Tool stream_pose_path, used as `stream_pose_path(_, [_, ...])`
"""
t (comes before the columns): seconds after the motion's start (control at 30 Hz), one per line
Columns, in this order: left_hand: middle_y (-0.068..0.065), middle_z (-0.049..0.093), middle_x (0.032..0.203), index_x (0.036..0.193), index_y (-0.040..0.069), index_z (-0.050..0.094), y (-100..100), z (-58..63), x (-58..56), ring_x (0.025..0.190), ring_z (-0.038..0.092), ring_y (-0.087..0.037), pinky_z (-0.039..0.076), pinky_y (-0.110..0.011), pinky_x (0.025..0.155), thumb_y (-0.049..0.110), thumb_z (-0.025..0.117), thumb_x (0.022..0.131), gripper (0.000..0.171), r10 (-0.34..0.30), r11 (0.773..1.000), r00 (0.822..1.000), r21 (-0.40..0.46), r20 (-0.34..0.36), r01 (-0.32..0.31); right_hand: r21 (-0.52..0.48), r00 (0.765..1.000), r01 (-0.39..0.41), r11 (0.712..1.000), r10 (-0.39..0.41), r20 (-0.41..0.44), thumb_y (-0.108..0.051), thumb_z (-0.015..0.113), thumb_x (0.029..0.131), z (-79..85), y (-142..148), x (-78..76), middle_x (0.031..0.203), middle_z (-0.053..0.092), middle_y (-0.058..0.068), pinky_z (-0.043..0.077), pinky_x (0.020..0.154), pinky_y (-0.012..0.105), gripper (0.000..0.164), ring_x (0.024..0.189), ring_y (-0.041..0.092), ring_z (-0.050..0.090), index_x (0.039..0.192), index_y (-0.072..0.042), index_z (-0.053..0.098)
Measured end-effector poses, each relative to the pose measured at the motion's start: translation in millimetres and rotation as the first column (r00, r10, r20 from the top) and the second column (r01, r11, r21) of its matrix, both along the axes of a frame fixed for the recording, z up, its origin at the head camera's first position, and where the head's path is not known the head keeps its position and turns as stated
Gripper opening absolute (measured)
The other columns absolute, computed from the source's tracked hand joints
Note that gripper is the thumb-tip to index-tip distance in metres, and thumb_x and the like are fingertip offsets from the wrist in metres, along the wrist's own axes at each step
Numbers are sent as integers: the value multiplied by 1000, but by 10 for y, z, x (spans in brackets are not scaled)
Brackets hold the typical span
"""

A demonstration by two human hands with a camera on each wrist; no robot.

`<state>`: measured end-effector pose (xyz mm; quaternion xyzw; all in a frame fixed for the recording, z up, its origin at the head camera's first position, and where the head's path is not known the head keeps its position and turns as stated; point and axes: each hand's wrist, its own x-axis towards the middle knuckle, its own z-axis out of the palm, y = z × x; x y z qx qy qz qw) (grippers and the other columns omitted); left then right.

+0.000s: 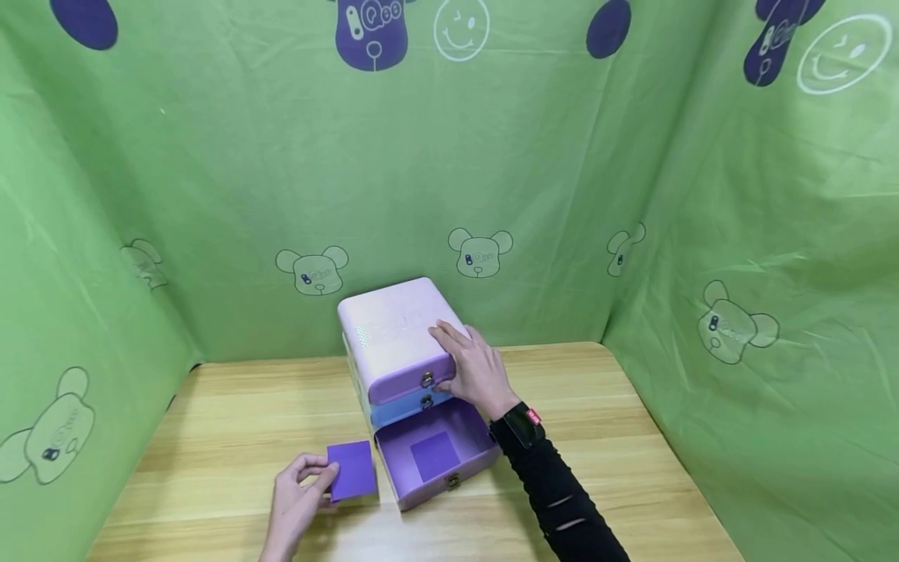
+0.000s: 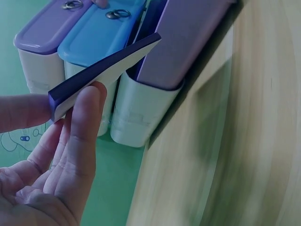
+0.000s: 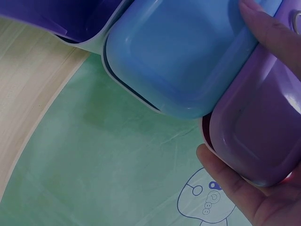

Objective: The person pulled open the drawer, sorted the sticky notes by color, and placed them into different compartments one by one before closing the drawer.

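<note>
left hand (image 1: 298, 499): fingers pinch purple card (image 1: 351, 470), at 9 o'clock of open bottom drawer (image 1: 438, 457) | right hand (image 1: 474, 371): fingers straight, resting on box (image 1: 393, 336) top, 3 o'clock edge

No legible words, brand names or numbers appear in any view. The green backdrop cloth (image 1: 492, 156) carries printed signs only: bear-head outlines, a white winking smiley face (image 1: 460, 28) and dark purple figure shapes. The markings inside the bear figures are too small to read. A faint pale imprint on the drawer unit top (image 1: 393, 324) cannot be read.
</note>
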<state>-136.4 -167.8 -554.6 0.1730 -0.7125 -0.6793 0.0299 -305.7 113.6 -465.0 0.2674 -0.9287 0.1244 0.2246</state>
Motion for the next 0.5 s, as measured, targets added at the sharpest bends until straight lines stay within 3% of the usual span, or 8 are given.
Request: stream_pose_path(0.5, [-13,72,98,113,-8,61,222,-20,-76,72,72,-21,65,-37,64,10,73,91,31,-43,997,999,65,-21,44,0,1000,7,1000,-7,2,-40,100,52,9,-10,15,157,50,-5,62,82,59,111,133,43,55,150,-30,48])
